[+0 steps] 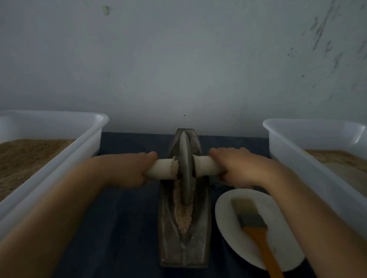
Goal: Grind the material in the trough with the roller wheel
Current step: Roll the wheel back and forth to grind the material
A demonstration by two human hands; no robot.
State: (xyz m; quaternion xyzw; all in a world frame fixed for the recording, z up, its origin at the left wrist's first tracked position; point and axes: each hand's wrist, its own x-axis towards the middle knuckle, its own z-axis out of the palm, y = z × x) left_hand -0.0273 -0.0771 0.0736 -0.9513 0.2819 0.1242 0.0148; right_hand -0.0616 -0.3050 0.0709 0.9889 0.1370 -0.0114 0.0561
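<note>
A long, dark metal trough (185, 247) lies lengthwise on the table, running away from me. A grey roller wheel (185, 170) stands on edge in its groove, toward the far half. Pale brown ground material (182, 215) fills the groove on the near side of the wheel. A whitish axle handle (161, 167) passes through the wheel and sticks out on both sides. My left hand (135, 169) grips the left end of the handle. My right hand (239, 165) grips the right end.
A white plastic bin (54, 147) holding brown powder stands on the left, and a second white bin (304, 155) with powder on the right. A white plate (226, 212) near the trough's right side carries an orange-handled brush (254, 225). A dark blue cloth (123, 234) covers the table; a wall stands behind.
</note>
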